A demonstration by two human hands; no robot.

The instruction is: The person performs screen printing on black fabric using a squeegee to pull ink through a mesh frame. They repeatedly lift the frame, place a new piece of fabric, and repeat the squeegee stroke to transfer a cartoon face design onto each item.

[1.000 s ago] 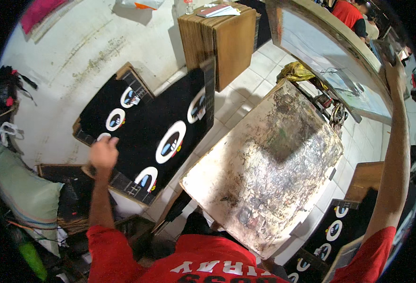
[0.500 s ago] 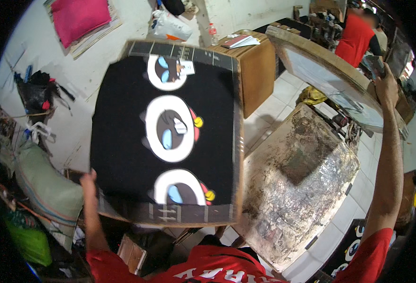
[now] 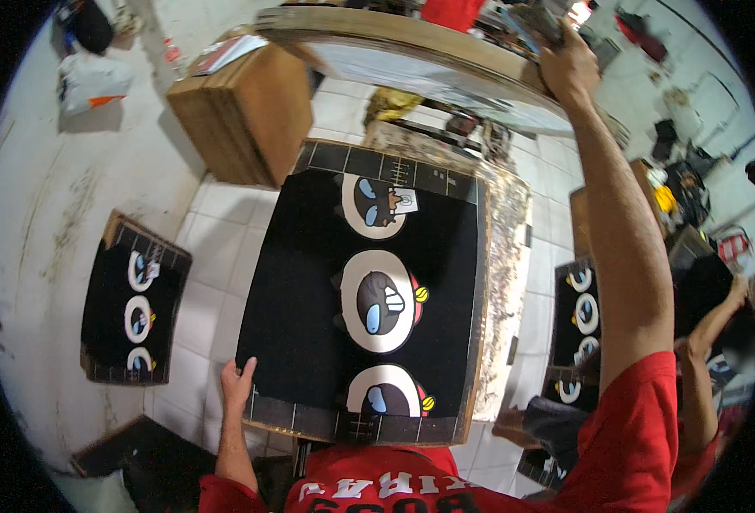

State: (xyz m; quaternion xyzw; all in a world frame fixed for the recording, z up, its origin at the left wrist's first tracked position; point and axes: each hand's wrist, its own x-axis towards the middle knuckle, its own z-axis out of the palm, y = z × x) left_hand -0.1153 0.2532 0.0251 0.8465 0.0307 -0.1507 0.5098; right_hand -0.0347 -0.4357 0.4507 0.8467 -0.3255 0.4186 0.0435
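Observation:
A wide board (image 3: 281, 421) covered with black fabric (image 3: 296, 282) lies mostly over the stained worktable (image 3: 504, 282). White ring-shaped cartoon prints (image 3: 352, 299) run down the fabric in a row. My left hand (image 3: 237, 385) is closed on the board's near left corner, thumb on top, other fingers partly hidden. Stretched far forward, my right hand (image 3: 572, 70) grips the end of a raised, tilted wooden screen frame (image 3: 394, 32) with pale mesh. A grey, dirty block-like piece (image 3: 535, 26) is at its fingers; I cannot tell whether that is held too.
A similar printed board (image 3: 133, 308) leans by the left wall; more printed boards (image 3: 576, 312) lie on the right. A wooden cabinet (image 3: 249, 111) stands at the far left. A person's arm (image 3: 698, 359) shows at right. Yellow cloth (image 3: 392, 104) lies beyond the table.
My view has turned to the right. The board, held up left of the worktable before, is now over it with my left hand on it. My right hand still grips the raised frame.

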